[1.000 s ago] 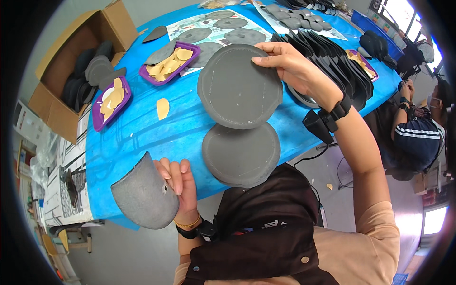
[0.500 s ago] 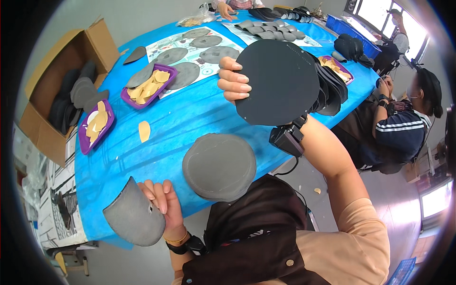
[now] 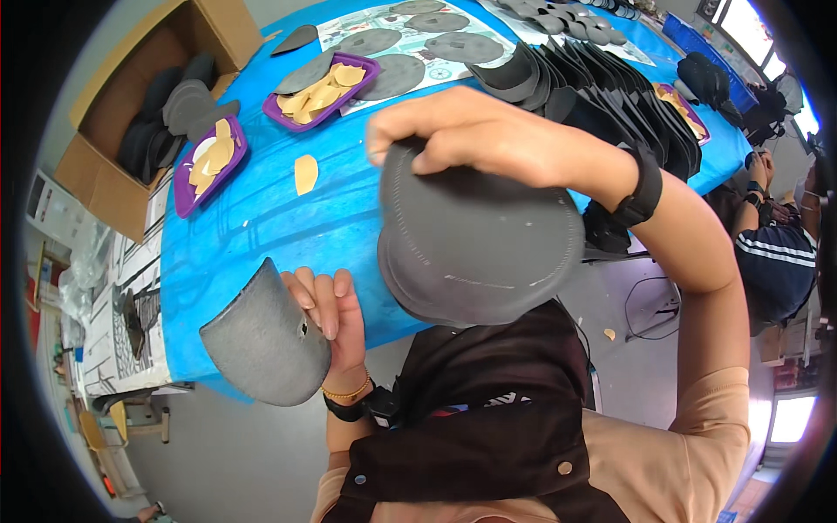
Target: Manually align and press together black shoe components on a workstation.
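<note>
My left hand [image 3: 330, 307], low at the table's near edge, pinches a grey curved, rounded flap [image 3: 266, 336] with a small hole near the fingers. In front of me, my right hand [image 3: 462, 131] grips the far edge of a dark round piece [image 3: 484, 231] with a dotted line along its rim, its thumb on the top face. The round piece is tilted, and a second grey rounded edge shows below it at the lower left. Whether the two touch or are joined I cannot tell. My right fingertips are partly blurred.
A long row of black curved flaps [image 3: 610, 100] stands at the right. Purple trays [image 3: 277, 122] with tan pieces lie at the left, and a loose tan piece [image 3: 305, 174] lies nearer. An open cardboard box [image 3: 105, 187] holds dark pieces. Grey ovals [image 3: 392, 80] lie on a printed sheet.
My right hand has brought the round piece from the raised position back toward me, over the grey round piece on the table. The left hand keeps its flap. The whole view has shifted.
</note>
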A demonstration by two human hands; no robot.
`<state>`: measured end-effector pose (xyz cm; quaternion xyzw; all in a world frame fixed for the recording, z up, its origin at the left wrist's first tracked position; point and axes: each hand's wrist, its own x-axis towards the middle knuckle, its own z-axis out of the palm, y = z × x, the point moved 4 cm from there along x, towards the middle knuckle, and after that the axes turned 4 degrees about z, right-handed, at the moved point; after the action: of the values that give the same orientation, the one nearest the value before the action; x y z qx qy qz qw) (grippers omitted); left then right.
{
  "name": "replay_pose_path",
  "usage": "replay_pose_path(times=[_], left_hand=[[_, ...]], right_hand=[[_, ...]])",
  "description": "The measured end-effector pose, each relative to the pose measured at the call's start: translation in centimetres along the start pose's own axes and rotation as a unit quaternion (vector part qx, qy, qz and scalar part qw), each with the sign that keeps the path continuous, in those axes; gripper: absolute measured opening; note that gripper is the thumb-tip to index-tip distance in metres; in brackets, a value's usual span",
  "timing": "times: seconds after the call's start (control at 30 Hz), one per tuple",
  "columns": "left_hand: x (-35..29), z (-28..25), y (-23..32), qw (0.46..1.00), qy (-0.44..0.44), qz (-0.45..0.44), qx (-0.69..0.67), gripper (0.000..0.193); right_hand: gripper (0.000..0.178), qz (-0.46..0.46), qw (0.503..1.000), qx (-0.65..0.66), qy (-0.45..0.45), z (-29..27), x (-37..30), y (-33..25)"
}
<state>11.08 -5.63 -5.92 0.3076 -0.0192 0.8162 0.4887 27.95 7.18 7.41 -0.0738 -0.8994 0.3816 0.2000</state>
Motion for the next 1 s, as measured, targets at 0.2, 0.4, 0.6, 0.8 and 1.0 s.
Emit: replay_pose_path(times=[0.2,0.4,0.6,0.8,1.0], left_hand=[[-0.1,0.1,0.0,1.000,0.029,0.000,0.008,0.020],[-0.1,0.1,0.1,1.000,0.009,0.012,0.013,0.021],[-0.1,0.0,0.0,1.000,0.007,0.007,0.006,0.019],[-0.2,-0.2,0.1,1.000,-0.001,0.011,0.009,0.017],[-0.2,-0.3,0.0,1.000,0.014,0.007,0.019,0.018]], right_hand=[[0.028,0.016,0.999,-0.046,-0.017,1.1,0.8,0.5],[0.028,-0.062,0.991,0.005,0.120,-1.0,0.8,-0.4],[0.017,-0.209,0.943,-0.254,-0.044,4.7,-0.1,-2.4],[0.007,-0.196,0.937,-0.274,-0.091,9.2,-0.5,0.4],[0.008,-0.136,0.942,-0.303,-0.036,9.8,-0.5,2.0]])
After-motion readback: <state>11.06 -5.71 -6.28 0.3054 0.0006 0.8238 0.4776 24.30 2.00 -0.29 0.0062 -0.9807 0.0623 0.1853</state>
